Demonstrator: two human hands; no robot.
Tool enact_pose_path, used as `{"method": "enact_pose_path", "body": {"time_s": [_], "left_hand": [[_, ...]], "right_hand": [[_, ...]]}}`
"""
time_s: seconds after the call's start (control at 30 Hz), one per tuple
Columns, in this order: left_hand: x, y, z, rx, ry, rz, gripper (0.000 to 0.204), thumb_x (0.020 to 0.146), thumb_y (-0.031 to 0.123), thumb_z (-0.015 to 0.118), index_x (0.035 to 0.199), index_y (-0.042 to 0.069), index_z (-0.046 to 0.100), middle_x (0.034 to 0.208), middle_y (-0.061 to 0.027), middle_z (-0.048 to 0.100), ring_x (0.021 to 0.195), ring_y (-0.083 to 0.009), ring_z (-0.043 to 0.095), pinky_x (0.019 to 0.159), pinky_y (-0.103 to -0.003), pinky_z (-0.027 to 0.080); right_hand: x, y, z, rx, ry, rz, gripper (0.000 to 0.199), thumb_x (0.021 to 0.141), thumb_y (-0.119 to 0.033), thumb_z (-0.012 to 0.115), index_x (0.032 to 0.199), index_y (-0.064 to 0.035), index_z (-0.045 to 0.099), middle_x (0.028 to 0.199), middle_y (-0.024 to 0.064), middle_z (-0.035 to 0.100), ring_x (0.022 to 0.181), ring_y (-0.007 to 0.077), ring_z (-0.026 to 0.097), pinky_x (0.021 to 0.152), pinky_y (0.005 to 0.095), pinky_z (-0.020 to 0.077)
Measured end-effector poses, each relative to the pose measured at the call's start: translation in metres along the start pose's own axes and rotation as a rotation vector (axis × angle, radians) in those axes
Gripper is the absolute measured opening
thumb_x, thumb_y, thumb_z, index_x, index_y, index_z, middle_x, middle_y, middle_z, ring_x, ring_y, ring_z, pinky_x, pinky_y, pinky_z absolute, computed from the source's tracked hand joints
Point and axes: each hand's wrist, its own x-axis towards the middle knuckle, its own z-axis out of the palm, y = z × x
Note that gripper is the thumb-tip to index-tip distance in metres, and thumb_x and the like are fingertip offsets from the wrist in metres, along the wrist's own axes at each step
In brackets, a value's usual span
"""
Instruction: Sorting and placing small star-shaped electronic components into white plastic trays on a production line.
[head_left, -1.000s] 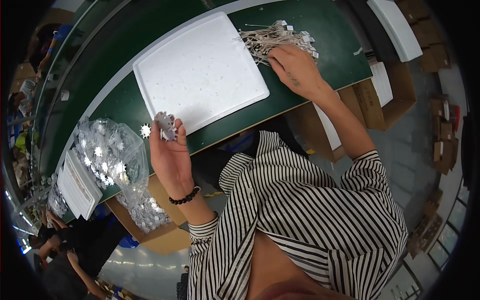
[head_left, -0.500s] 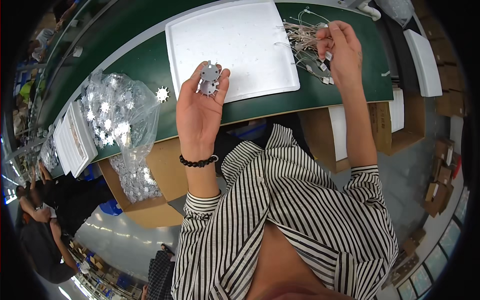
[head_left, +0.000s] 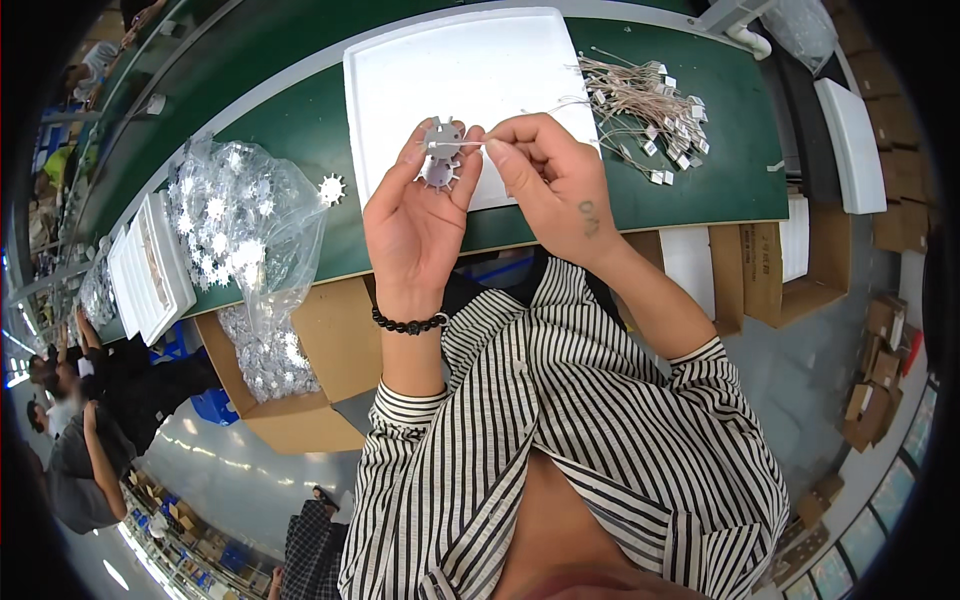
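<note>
I see left hand (head_left: pixel 412 225) clamped around toothed discs (head_left: pixel 440 176), right hand (head_left: pixel 560 185) pinching thin wire (head_left: pixel 468 144); rightward tug might dislodge discs.

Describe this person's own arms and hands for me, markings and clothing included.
Both hands are ungloved. The left hand has a black beaded bracelet at its wrist; the right hand bears a small dark marking on its back. The sleeves are black-and-white striped and leave both forearms bare.
</note>
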Motion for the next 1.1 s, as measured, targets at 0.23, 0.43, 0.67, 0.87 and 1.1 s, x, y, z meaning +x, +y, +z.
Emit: {"method": "enact_pose_path", "body": {"time_s": [0.23, 0.43, 0.67, 0.87, 1.1], "left_hand": [[-0.006, 0.001, 0.004, -0.002, -0.035, 0.049, 0.042, 0.098, 0.006, 0.052, 0.138, -0.007, 0.045, 0.133, -0.025, 0.053, 0.13, -0.0396, 0.054, 0.107, -0.042, 0.052], [-0.009, 0.001, 0.005, 0.072, -0.068, 0.132, 0.045, 0.097, 0.004, 0.051, 0.141, -0.006, 0.044, 0.134, -0.0246, 0.054, 0.131, -0.0387, 0.054, 0.108, -0.042, 0.051], [-0.01, -0.002, -0.005, 0.364, -0.083, 0.288, 0.044, 0.097, -0.001, 0.055, 0.141, -0.005, 0.048, 0.131, -0.0236, 0.059, 0.127, -0.0348, 0.059, 0.105, -0.04, 0.053], [-0.013, -0.01, 0.004, 0.54, -0.001, 0.408, 0.042, 0.096, -0.002, 0.061, 0.137, -0.004, 0.053, 0.127, -0.0221, 0.064, 0.12, -0.0304, 0.064, 0.102, -0.037, 0.054], [-0.01, -0.017, 0.003, 0.693, 0.116, 0.574, 0.04, 0.096, 0.001, 0.064, 0.135, -0.003, 0.057, 0.124, -0.0195, 0.067, 0.114, -0.0242, 0.066, 0.099, -0.03, 0.054]], "right_hand": [[0.0, -0.004, 0.002, -0.173, -0.008, -0.017, 0.009, 0.098, -0.006, 0.062, 0.104, 0.0009, 0.063, 0.07, -0.0014, 0.057, 0.058, 0.0048, 0.044, 0.052, 0.0191, 0.0339], [-0.002, -0.005, 0.007, -0.195, 0.019, 0.027, 0.008, 0.098, -0.006, 0.062, 0.1, 0.0012, 0.063, 0.066, -0.0018, 0.055, 0.055, 0.0046, 0.041, 0.05, 0.0196, 0.0322], [-0.001, -0.018, 0.013, -0.088, 0.012, 0.231, 0.007, 0.098, -0.006, 0.062, 0.098, 0.0014, 0.062, 0.064, -0.0014, 0.054, 0.054, 0.0042, 0.041, 0.049, 0.0197, 0.0303], [0.001, -0.02, 0.02, -0.138, 0.079, 0.188, 0.007, 0.097, -0.005, 0.062, 0.096, 0.0017, 0.062, 0.062, -0.0011, 0.054, 0.052, 0.0043, 0.04, 0.047, 0.0199, 0.029], [-0.003, -0.011, 0.034, -0.244, 0.119, 0.023, 0.007, 0.096, -0.005, 0.063, 0.093, 0.0014, 0.061, 0.058, -0.0013, 0.053, 0.048, 0.0049, 0.037, 0.044, 0.0212, 0.0278]]}}
